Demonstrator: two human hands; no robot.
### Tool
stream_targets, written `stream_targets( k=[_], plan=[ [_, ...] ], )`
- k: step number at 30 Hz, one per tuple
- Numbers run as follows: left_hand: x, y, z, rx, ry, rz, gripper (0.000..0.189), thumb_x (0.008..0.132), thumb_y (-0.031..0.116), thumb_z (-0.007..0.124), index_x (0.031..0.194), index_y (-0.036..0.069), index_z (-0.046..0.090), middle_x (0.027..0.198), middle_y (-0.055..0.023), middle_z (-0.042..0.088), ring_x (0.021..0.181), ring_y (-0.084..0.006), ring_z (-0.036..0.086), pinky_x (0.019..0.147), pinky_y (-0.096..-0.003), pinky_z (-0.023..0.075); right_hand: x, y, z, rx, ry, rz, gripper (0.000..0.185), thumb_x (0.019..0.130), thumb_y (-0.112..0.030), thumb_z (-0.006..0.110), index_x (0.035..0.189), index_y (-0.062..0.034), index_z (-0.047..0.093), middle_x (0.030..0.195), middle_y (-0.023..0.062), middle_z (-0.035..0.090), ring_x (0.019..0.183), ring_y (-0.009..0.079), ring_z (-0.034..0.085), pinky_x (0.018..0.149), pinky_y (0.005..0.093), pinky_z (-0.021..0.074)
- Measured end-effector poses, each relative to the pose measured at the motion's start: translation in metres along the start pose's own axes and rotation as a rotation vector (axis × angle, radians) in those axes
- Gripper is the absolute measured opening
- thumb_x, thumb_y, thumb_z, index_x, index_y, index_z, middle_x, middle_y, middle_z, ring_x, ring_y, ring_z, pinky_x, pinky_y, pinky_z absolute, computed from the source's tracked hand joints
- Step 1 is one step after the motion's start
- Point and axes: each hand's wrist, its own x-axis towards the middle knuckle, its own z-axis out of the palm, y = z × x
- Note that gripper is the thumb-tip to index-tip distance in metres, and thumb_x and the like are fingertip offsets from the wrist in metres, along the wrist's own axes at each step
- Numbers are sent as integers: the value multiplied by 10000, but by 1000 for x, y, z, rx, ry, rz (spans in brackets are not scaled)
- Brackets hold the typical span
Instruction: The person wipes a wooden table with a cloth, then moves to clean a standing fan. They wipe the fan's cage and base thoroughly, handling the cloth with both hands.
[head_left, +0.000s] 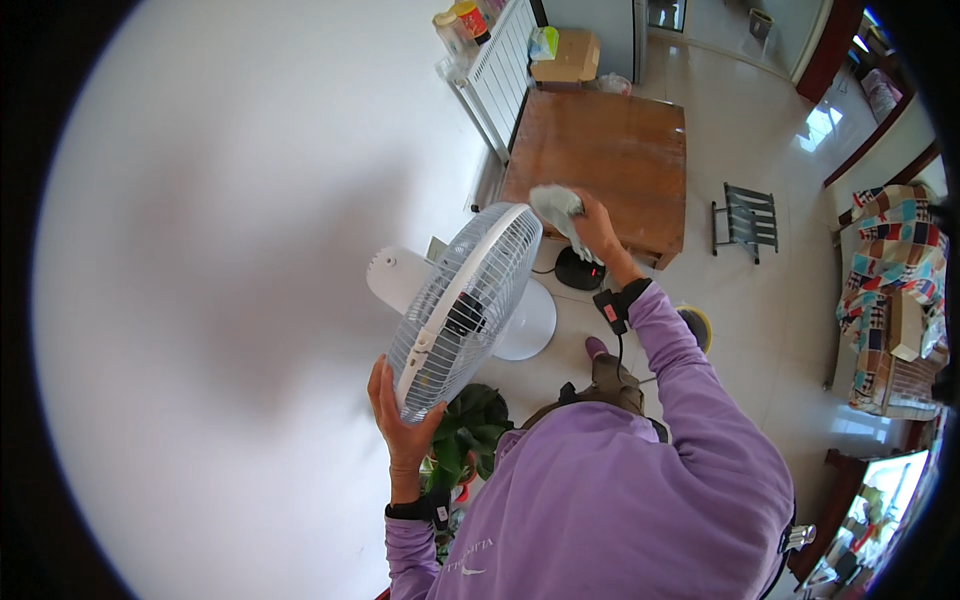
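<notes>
A white electric fan (474, 289) stands in front of me, its wire grille tilted and its motor housing (395, 276) towards the wall. My left hand (403, 431) grips the near edge of the grille, thumb on one side and fingers on the other. In my right hand (597, 229) is a crumpled pale grey cloth (556, 208), held close to the far rim of the grille. Whether the cloth touches the rim, I cannot tell. The fan's round white base (531, 322) shows below the grille.
A brown wooden table (600, 161) stands beyond the fan, beside a white radiator (491, 82). A black device (579, 268) with a red light lies near the table. Close to my left arm is a leafy potted plant (469, 435). A folding stool (748, 221) stands to the right.
</notes>
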Motion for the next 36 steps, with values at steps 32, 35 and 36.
stream_targets(
  k=[32, 35, 36],
  plan=[
    [-4, 2, 5, -8, 15, -98, 1001, 661, 180, 825, 1515, 24, 326, 1499, -168, 359, 1397, -336, 369, 1162, -458, 286, -97, 133, 174, 1113, -113, 1003, 268, 936, 17, 543, 1197, 12, 604, 1043, 132, 705, 853, 285, 709, 774, 444, 598],
    [-5, 1, 4, 25, 0, -83, 972, 693, 203, 852, 1503, 42, 338, 1519, -209, 341, 1399, -375, 371, 1134, -476, 339, -114, 135, 190, 1048, -114, 1047, 232, 940, 25, 523, 1152, 23, 617, 1015, 125, 699, 803, 265, 698, 730, 431, 597],
    [-4, 1, 4, 39, -1, -73, 971, 694, 196, 851, 1503, 40, 337, 1518, -208, 342, 1398, -374, 371, 1136, -475, 335, -120, 134, 194, 1002, -119, 1079, 214, 939, 23, 520, 1128, 24, 621, 995, 122, 694, 779, 255, 689, 713, 423, 595]
  ],
)
